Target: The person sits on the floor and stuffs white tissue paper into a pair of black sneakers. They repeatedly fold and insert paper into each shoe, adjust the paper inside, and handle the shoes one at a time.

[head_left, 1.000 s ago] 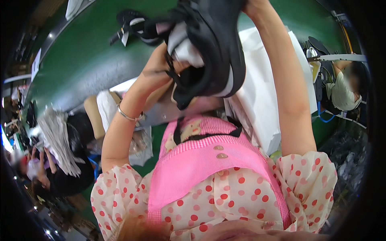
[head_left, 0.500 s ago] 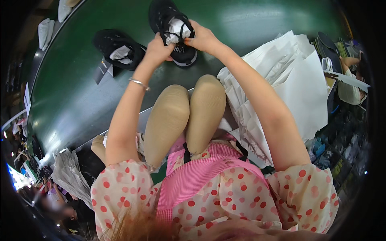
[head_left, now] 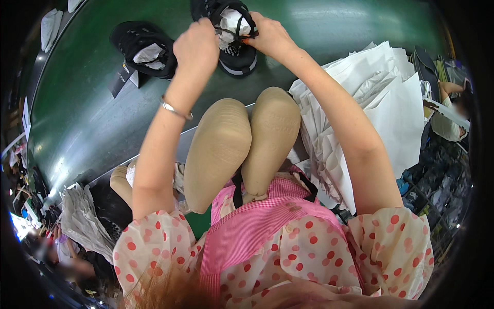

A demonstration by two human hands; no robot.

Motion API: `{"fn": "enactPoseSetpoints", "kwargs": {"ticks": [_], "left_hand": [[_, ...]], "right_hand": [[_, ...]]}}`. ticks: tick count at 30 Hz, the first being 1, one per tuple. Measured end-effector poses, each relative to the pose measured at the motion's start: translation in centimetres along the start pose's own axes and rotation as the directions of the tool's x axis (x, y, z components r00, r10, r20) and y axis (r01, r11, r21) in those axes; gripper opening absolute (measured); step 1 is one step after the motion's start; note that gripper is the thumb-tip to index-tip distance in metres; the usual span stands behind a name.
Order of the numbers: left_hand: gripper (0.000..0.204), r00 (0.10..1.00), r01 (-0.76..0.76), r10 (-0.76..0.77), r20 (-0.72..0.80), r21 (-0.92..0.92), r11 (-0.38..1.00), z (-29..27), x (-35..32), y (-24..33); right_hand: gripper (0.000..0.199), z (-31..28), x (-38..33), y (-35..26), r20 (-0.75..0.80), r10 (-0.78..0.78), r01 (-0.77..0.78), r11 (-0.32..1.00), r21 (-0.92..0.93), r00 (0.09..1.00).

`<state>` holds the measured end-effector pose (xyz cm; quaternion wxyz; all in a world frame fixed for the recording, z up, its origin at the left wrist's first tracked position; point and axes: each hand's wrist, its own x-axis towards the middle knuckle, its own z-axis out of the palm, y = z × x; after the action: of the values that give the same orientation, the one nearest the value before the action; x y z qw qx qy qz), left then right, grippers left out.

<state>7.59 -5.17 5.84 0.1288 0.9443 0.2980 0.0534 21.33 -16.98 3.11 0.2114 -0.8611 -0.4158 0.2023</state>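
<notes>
A laced black shoe (head_left: 237, 63) sits on the table (head_left: 334, 26), left of the white sheets (head_left: 386, 98). The right hand (head_left: 271, 37) clasps its opening's edge; whether the left hand (head_left: 197, 47) grips cannot be told. A second shoe (head_left: 139, 41) lies farther left of the sheets.

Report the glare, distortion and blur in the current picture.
Head view: pale glare streaks the green table, strongest near its left end; head view: the table's left edge bows and the picture's corners fall to black; head view: the hair at the bottom is blurred; head view: the left black shoe reads dark.
</notes>
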Motion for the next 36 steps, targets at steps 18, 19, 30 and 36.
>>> {"fn": "enactPoseSetpoints", "kwargs": {"ticks": [18,19,30,36], "left_hand": [[0.051,0.876,0.482,-0.317,0.363,-0.654,0.583,3.2,-1.3,-3.0],[0.066,0.858,0.513,-0.335,0.389,-0.645,0.566,4.2,-1.5,-3.6],[0.059,0.837,0.546,-0.223,0.499,-0.772,0.326,5.0,-2.7,-3.4],[0.074,0.981,0.056,-0.136,-0.141,-0.464,0.884,3.0,-0.8,-3.7]], "right_hand": [[0.022,1.4,-0.7,-4.2,-0.086,-0.466,0.289,0.671,-0.683,0.88],[0.025,1.5,-0.5,-4.5,-0.069,-0.466,0.301,0.671,-0.677,0.882],[0.026,1.4,1.9,-4.3,-0.092,-0.433,0.334,0.798,-0.502,0.897],[0.041,-0.3,-0.3,-3.9,-0.075,-0.22,0.201,0.959,-0.2,0.973]]}}
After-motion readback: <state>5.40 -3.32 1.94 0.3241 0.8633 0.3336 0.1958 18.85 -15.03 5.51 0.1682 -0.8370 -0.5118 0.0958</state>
